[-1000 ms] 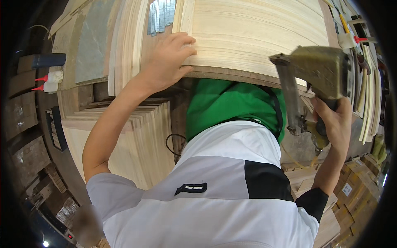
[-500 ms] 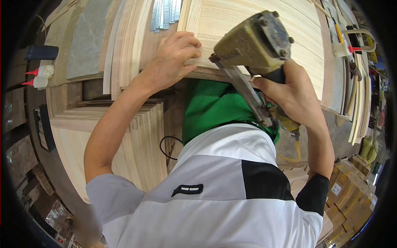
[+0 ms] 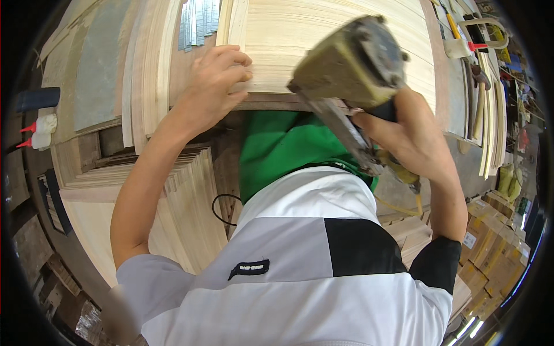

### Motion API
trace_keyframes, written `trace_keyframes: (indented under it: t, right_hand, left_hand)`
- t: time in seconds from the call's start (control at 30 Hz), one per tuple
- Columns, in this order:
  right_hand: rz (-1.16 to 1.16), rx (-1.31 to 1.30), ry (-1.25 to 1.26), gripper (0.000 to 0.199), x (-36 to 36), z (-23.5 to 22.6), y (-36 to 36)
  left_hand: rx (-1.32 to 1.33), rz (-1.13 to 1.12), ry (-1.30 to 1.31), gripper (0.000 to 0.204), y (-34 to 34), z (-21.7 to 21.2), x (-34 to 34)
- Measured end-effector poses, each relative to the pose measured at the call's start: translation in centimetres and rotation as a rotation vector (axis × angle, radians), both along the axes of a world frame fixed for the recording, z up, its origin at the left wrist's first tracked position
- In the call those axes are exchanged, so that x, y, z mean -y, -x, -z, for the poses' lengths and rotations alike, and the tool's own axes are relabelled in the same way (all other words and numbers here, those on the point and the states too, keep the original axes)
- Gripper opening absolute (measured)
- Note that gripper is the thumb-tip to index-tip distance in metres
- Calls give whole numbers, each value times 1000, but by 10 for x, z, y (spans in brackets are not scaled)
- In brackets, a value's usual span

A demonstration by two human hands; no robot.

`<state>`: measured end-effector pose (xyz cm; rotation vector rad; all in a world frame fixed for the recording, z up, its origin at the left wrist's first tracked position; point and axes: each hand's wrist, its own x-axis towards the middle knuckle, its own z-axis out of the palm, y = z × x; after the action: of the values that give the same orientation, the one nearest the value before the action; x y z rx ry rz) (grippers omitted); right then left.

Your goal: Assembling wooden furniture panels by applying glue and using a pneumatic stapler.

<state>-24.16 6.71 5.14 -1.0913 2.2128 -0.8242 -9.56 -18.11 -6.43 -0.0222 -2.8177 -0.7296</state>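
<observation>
My left hand [image 3: 216,81] lies flat, fingers spread, on the near edge of a pale wood panel [image 3: 334,34] on the workbench. My right hand [image 3: 404,130] grips the handle of an olive-green pneumatic nail gun [image 3: 352,69]. The gun's body is raised over the panel's near edge, and its long magazine [image 3: 346,138] slants down toward my chest. A thin yellowish hose [image 3: 404,205] hangs from the gun's lower end. My white, grey and black shirt and green apron fill the lower middle.
Strips of metal staples [image 3: 199,23] lie on the bench left of the panel. Stacks of thin wood sheets [image 3: 190,196] stand at my left. Curved wood strips and hand tools [image 3: 487,86] lie at the right, with cardboard boxes [image 3: 496,242] below them. White glue bottles [image 3: 40,130] sit far left.
My right hand has swung the nail gun from the far right in over the panel's near edge. My left hand has stayed pressed on the panel.
</observation>
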Motion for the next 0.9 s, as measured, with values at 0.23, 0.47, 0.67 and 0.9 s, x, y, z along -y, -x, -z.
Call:
trace_keyframes:
  t: [0.23, 0.47, 0.67, 0.9]
  right_hand:
    - [107, 0, -149, 30, -30, -10, 18]
    - [413, 21, -222, 30, -90, -22, 30]
    - [581, 43, -247, 25, -121, -20, 49]
    - [815, -1, -43, 25, -179, -30, 98]
  left_hand:
    - [53, -23, 10, 27, 1, -4, -4]
    - [65, 4, 1, 29, 2, -8, -5]
    - [80, -10, 46, 30, 5, -11, -10]
    - [111, -36, 175, 36, -10, -17, -17]
